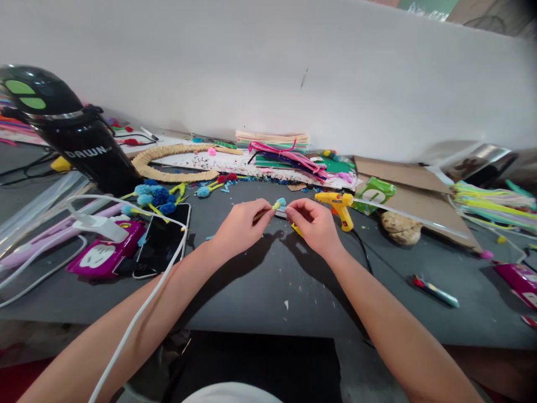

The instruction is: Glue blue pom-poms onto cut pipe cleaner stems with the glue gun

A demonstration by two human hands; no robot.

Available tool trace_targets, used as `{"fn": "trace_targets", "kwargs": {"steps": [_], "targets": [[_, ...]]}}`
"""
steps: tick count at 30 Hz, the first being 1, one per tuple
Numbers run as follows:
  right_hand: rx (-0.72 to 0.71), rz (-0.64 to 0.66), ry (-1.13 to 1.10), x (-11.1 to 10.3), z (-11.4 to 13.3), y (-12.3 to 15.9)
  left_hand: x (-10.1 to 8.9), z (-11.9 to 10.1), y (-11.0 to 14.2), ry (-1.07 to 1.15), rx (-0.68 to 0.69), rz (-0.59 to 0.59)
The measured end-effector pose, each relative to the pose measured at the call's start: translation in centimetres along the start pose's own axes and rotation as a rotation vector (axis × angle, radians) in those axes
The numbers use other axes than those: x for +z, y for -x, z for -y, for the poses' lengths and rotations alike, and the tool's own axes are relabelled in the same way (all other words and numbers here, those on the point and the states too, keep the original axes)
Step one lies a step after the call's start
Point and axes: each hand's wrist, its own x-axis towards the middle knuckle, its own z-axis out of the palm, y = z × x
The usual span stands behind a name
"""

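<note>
My left hand [241, 226] is closed in a pinch around a small pipe-cleaner flower [278, 205], pale yellow at its base and light blue at the tip. Just right of the blue tip, my right hand [312, 224] has its thumb and fingers pressed together; whatever they hold is hidden. A yellow piece [297, 230] shows under the right fingers, its kind unclear. Beyond that hand stands a yellow hot glue gun [338, 206] with a clear glue stick [411, 217] reaching out to the right.
On the left are a black bottle [90, 145], blue fuzzy flowers [157, 196], a phone [161, 246] and a white cable [146, 305]. A wrapped ring [176, 177] and pink pipe cleaners [289, 157] lie behind. Rightward are cardboard [440, 218], a stone-like lump [400, 228] and a pen [436, 291].
</note>
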Motion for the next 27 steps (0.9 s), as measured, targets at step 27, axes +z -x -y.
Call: {"fn": "trace_targets", "kwargs": {"steps": [27], "targets": [[0.033, -0.039, 0.045, -0.19, -0.60, -0.22, -0.07, 0.13, -0.03, -0.009, 0.041, 0.037]]}}
